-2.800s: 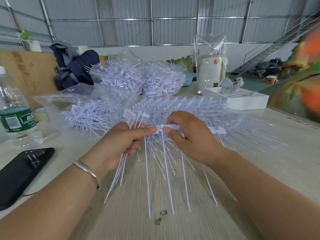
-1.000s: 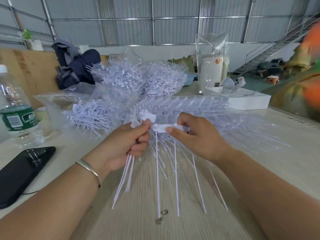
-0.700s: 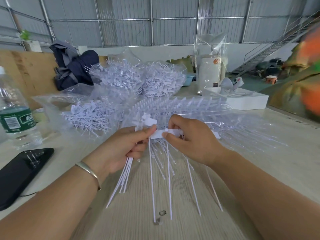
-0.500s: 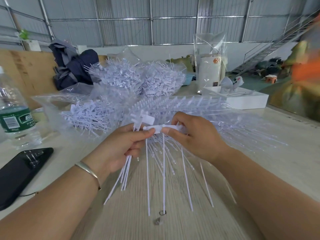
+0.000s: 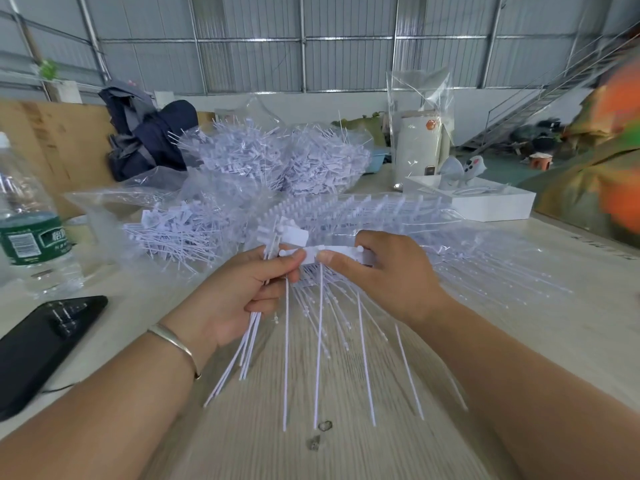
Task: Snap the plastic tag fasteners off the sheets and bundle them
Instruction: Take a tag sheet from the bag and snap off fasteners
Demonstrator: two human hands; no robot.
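Note:
My left hand (image 5: 242,292) grips a small bundle of loose white tag fasteners (image 5: 247,344), their tails hanging down below my palm, and its thumb and forefinger pinch the end fastener of a sheet. My right hand (image 5: 384,275) pinches that sheet of joined fasteners (image 5: 341,252) by its top strip, and several thin tails (image 5: 320,341) hang from it toward the table. Behind my hands lies a stack of whole fastener sheets (image 5: 363,209) in clear plastic.
A pile of snapped fasteners (image 5: 180,230) lies at the left, with bagged heaps (image 5: 277,161) behind. A water bottle (image 5: 24,223) and black phone (image 5: 41,337) sit at the far left. A white box (image 5: 485,199) stands back right. Two small rubber bands (image 5: 320,433) lie on the wooden table (image 5: 346,459).
My hands have stayed close together at the sheet's left end, shifting slightly up and down. The bundle in my left hand has grown since the earliest frame.

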